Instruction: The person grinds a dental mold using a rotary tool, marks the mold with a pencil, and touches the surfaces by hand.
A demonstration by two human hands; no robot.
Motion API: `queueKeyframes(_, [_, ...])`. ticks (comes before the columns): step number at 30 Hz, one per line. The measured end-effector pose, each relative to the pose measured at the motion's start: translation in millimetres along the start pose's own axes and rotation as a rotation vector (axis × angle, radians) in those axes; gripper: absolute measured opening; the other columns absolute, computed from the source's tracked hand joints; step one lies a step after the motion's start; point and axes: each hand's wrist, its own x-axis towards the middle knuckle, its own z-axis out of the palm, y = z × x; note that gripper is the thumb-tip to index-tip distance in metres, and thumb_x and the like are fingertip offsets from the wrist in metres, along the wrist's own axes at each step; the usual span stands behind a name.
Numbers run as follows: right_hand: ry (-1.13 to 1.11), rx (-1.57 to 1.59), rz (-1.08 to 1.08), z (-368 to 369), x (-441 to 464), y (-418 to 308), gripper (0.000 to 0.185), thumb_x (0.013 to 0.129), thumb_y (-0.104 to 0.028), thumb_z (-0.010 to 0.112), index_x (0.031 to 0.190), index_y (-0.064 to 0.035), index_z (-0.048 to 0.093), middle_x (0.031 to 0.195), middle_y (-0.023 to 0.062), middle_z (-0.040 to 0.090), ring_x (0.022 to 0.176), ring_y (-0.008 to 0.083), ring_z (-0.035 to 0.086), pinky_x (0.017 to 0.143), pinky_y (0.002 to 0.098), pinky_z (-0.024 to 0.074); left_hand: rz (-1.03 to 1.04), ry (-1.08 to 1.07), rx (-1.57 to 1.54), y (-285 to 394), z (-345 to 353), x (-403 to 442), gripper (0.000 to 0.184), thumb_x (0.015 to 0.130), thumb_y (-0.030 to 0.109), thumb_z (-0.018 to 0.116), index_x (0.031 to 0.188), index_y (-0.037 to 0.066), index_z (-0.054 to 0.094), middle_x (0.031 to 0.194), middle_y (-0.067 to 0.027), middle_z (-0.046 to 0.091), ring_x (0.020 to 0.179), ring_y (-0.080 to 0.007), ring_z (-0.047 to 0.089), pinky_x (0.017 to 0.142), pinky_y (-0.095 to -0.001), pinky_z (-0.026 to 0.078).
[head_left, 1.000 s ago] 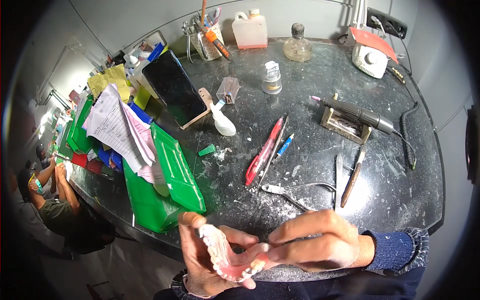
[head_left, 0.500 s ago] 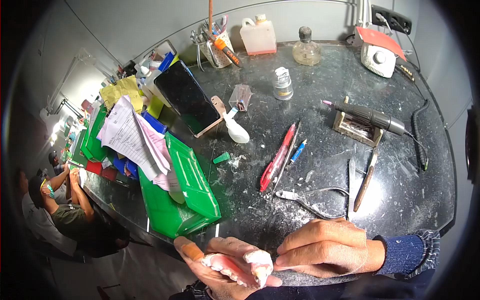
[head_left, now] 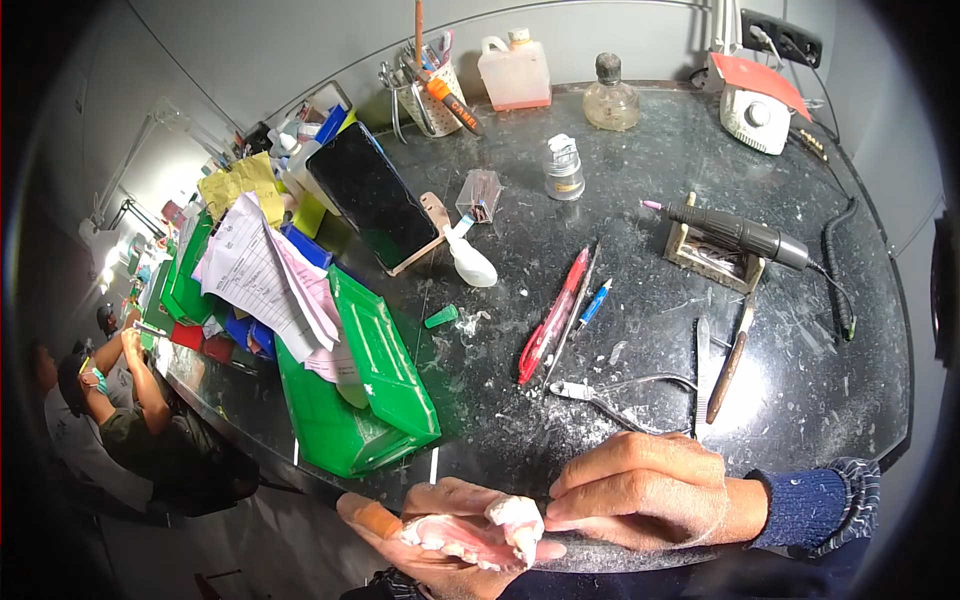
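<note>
At the bottom of the head view my left hand [head_left: 440,575] cups a denture [head_left: 470,537], pink with white plaster-like bits along its edge. An orange-brown band wraps one finger of this hand. Just to the right, my right hand [head_left: 645,490] has its fingers bent and pinched together, tips close to the denture's right end. Whether anything sits between those fingertips is hidden. Fine white dust coats the right hand. Beyond it on the dark bench lie a pair of pliers [head_left: 600,398], a metal-handled knife [head_left: 703,375] and a wooden-handled tool [head_left: 738,365].
A green bin [head_left: 385,370] with papers [head_left: 262,275] stands left, beside a propped phone [head_left: 372,195]. A red pen [head_left: 553,315] and blue pen [head_left: 596,302] lie mid-bench. A rotary handpiece [head_left: 740,232] rests on its stand. Far left, a person [head_left: 140,420] works at the bench.
The denture has turned slightly in my left hand, showing more of its pink inner side. My right hand has shifted slightly left and up. The person at far left has moved their arms.
</note>
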Motion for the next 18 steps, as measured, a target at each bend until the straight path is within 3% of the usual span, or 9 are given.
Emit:
queueKeyframes(3, [0.006,0.024,0.017,1.2,-0.7,1.5,0.017,0.074,-0.007,0.069,0.09,-0.0023,0.063,0.083,0.0089,0.063,0.07,0.0176,0.063,0.06,0.0261,0.0518,-0.085,-0.016,-0.169,-1.5,1.8,-6.8,0.085,0.059,0.008,0.08,0.123,0.005,0.023,0.096,-0.0151,0.055,0.078,-0.0208,0.06,0.062,-0.0299,0.051])
queueKeyframes(8, [0.046,0.201,0.168,1.5,-0.7,0.8,0.023,0.081,-0.012,0.064,0.099,0.0022,0.059,0.085,0.0123,0.064,0.072,0.0195,0.063,0.064,0.029,0.05,-0.199,0.008,-0.416,19.8,10.7,16.7,0.057,0.054,-0.015,0.075,0.102,-0.003,0.046,0.092,-0.0148,0.058,0.076,-0.0209,0.065,0.065,-0.0256,0.057])
queueKeyframes(10, [0.0,0.282,0.29,-3.5,0.3,-1.2,0.027,0.083,-0.014,0.061,0.102,0.0038,0.058,0.087,0.0135,0.064,0.072,0.0193,0.063,0.065,0.0295,0.0496,-0.031,0.301,-0.48,27.0,35.3,28.6,0.06,0.054,-0.016,0.074,0.104,-0.002,0.046,0.092,-0.0142,0.059,0.079,-0.0232,0.065,0.067,-0.0269,0.057])
queueKeyframes(14, [-0.029,0.34,0.37,-3.9,0.7,-1.1,0.03,0.082,-0.013,0.062,0.107,0.0046,0.058,0.089,0.0141,0.065,0.074,0.0196,0.063,0.064,0.029,0.0493,-0.027,0.195,-0.402,15.1,20.9,19.2,0.071,0.052,-0.005,0.079,0.109,-0.001,0.038,0.097,-0.0117,0.056,0.08,-0.0197,0.064,0.067,-0.0257,0.056])
queueKeyframes(18, [-0.031,0.306,0.249,-2.6,1.6,3.5,0.028,0.079,-0.01,0.065,0.104,0.0039,0.06,0.093,0.0143,0.065,0.074,0.0201,0.063,0.063,0.0286,0.0493,-0.332,0.246,-0.374,20.6,17.8,9.9,0.104,0.047,0.008,0.087,0.121,0.009,0.015,0.093,-0.0057,0.051,0.081,-0.0158,0.059,0.068,-0.0271,0.053])
